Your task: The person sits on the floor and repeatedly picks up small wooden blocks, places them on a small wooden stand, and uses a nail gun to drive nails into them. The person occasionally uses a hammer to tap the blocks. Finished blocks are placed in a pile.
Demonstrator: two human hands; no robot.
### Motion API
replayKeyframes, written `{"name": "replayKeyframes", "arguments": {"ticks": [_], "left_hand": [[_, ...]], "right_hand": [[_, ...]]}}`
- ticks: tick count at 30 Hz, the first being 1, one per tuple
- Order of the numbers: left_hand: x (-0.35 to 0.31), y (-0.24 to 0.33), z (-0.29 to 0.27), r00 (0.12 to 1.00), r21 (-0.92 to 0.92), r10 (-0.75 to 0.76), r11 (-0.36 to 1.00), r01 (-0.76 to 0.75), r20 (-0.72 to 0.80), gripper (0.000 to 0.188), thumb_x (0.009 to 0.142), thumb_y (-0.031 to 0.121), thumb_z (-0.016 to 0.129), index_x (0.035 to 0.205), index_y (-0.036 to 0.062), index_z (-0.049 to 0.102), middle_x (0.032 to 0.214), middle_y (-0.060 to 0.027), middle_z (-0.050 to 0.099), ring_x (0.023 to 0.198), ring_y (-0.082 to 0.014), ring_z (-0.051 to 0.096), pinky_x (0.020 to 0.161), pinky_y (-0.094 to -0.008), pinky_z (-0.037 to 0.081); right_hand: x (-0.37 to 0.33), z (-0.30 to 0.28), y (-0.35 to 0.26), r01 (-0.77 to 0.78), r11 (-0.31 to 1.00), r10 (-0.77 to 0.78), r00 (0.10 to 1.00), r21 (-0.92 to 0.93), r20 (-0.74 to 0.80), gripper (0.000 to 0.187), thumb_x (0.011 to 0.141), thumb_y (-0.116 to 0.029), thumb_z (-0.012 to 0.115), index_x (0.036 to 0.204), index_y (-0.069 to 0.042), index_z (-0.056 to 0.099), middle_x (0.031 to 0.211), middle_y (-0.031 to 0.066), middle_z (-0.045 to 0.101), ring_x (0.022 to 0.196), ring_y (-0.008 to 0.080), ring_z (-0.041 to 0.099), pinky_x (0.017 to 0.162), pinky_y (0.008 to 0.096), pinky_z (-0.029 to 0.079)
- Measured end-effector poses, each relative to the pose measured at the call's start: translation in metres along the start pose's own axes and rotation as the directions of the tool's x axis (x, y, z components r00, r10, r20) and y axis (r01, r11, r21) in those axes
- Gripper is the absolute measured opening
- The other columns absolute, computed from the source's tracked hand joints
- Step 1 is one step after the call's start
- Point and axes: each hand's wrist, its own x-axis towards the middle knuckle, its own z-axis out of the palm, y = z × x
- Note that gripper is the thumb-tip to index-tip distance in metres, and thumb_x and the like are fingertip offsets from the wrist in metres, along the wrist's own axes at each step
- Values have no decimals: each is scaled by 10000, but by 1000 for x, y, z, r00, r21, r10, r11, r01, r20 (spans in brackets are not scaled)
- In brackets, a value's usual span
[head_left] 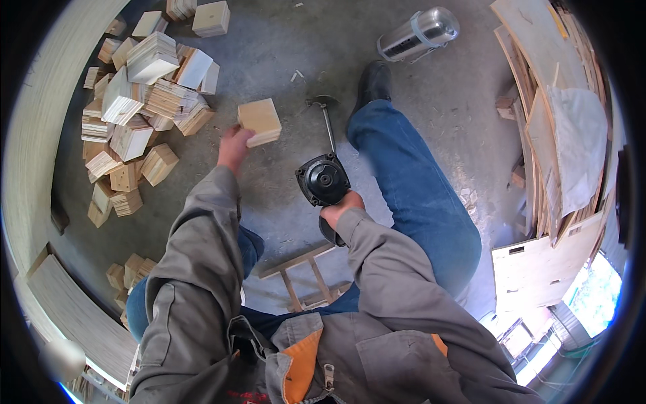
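My left hand grips the near corner of a square plywood block, held out left of centre. My right hand is wrapped round the body of a black power tool that looks like an angle grinder. Its squarish head with corner screws faces up; its underside is hidden. Just beyond the tool, a hammer-like tool with a thin metal handle shows, its lower end covered by the grinder.
A heap of plywood blocks lies at the left, with a smaller pile nearer. A steel flask lies beyond my foot. Plywood sheets lean at the right. A small wooden frame is between my legs.
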Motion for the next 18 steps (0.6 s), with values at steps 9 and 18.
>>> {"name": "replayKeyframes", "arguments": {"ticks": [9, 18], "left_hand": [[-18, -41, 10, 986, 96, -160, 983, 155, 44, 218, 934, 278, 606, 1028, 90, 665, 813, 50, 495, 728, -96, 461, 637, -296, 375], [-55, -2, 3, 988, 374, 101, 926, -52, -113, 385, 848, 266, 721, 1054, -59, 721, 945, -145, 726, 877, -210, 672, 752, -355, 510]], "right_hand": [[8, 7, 7, 14, 1000, -15, 1000, -15, -12, 435, 720, -123, 724, 1154, -89, 717, 1154, 130, 749, 1120, 275, 698, 970, 335, 525], [12, 10, 11, 53, 998, -54, 998, -33, -35, 405, 754, -140, 679, 1152, -77, 719, 1152, 212, 723, 1149, 381, 661, 981, 379, 530]]}}
